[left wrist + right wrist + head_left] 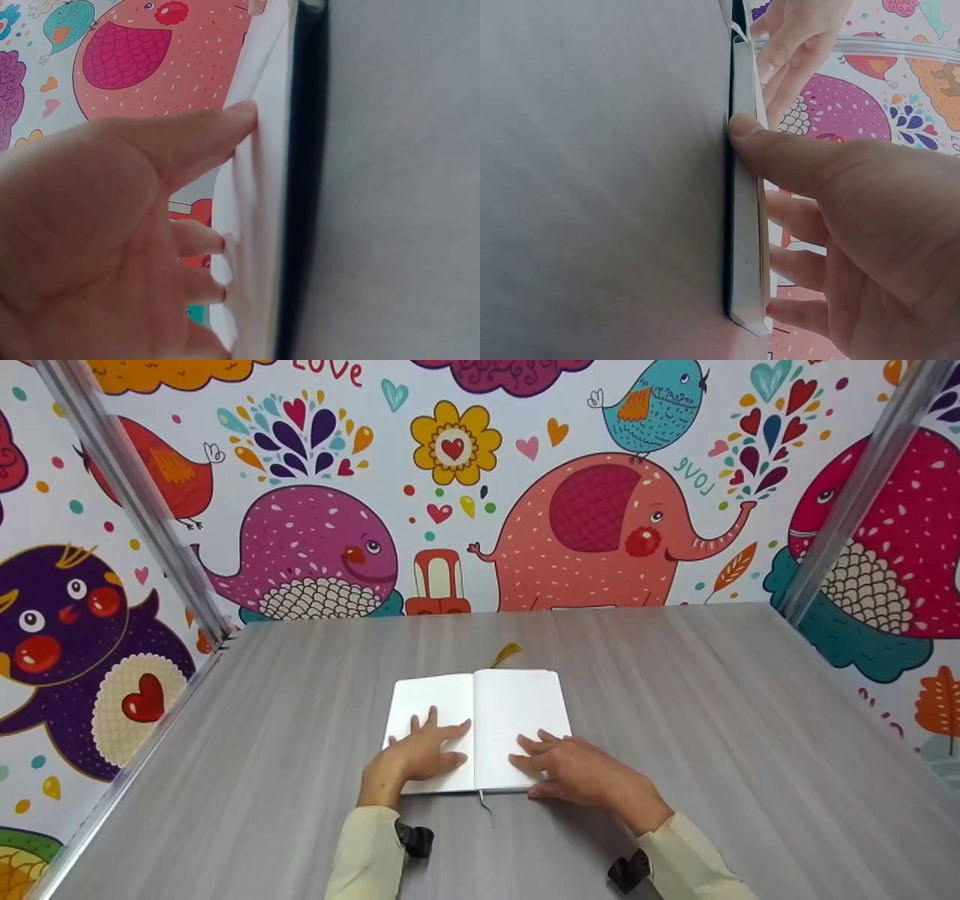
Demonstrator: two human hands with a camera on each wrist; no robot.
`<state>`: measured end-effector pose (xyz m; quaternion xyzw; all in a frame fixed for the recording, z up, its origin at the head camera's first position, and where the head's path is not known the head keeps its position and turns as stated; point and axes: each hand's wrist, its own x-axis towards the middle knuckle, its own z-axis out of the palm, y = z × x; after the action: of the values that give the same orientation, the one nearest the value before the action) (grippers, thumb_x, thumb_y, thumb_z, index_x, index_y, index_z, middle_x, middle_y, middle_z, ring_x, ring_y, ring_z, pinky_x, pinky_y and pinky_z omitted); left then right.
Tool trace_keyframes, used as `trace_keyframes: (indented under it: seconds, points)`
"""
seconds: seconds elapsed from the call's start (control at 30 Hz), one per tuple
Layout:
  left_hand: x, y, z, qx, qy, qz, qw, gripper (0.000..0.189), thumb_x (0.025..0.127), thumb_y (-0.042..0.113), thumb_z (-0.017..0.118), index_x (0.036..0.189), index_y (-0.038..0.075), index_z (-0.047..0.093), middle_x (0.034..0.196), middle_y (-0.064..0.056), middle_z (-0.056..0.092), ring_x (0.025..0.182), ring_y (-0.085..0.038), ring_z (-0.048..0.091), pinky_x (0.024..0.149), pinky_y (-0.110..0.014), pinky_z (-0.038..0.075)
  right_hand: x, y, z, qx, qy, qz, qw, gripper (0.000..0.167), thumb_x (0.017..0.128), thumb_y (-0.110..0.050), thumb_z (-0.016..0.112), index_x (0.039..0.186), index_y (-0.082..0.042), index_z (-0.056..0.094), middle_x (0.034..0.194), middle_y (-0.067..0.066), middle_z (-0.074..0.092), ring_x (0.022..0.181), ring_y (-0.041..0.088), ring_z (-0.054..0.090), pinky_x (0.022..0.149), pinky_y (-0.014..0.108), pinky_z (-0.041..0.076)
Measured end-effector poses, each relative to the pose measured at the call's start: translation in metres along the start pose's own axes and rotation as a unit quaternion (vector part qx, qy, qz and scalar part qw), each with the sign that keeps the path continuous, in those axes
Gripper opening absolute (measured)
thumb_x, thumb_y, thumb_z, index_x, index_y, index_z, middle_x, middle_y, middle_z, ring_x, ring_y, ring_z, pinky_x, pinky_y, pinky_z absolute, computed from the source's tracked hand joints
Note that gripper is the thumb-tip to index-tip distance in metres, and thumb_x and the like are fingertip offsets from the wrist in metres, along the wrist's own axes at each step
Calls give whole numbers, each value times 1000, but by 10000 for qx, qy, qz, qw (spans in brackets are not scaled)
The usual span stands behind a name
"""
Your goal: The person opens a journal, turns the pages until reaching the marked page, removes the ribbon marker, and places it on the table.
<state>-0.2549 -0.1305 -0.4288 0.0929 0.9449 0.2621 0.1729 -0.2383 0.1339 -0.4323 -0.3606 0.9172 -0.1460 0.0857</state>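
Note:
An open notebook (517, 712) with blank white pages and a dark cover lies on the grey table. My left hand (424, 754) rests on its left page, fingers spread; in the left wrist view the thumb (202, 135) touches the paper. On the lower right of the right page lie the fingers of my right hand (577, 769). Its thumb (780, 150) sits against the near edge of the page block in the right wrist view. A thin ribbon (486, 804) hangs out at the bottom of the spine, and a golden tassel (506, 654) sticks out at the top.
The grey table (300, 697) stretches out around the notebook. A wall (465, 532) printed with cartoon animals stands behind it, and metal posts (135, 502) rise at the back corners. Each pale sleeve has a black wrist device (415, 838) beside it.

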Motion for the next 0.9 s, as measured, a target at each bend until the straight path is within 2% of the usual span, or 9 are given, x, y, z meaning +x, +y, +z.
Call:
trace_keyframes:
  seconds: [0.4, 0.9]
  points:
    - [0, -1, 0, 4, 33, 61, 10000, 55, 99, 29, 61, 151, 27, 46, 166, -27, 10, 151, -55, 4, 111, -82, 5, -1, 3, -2, 91, 136, -17, 9999, 56, 86, -28, 77, 137, -12, 62, 147, 13, 55, 138, 40, 51, 105, 55, 48]
    - [-1, -1, -1, -106, 5, 61, 9999, 55, 99, 28, 62, 152, 28, 45, 167, -26, 8, 152, -54, 2, 112, -80, 2, 1, -2, -1, -118, 374, 83, 9992, 48, 87, -30, 76, 130, -9, 68, 139, 14, 61, 129, 39, 59, 102, 53, 50]
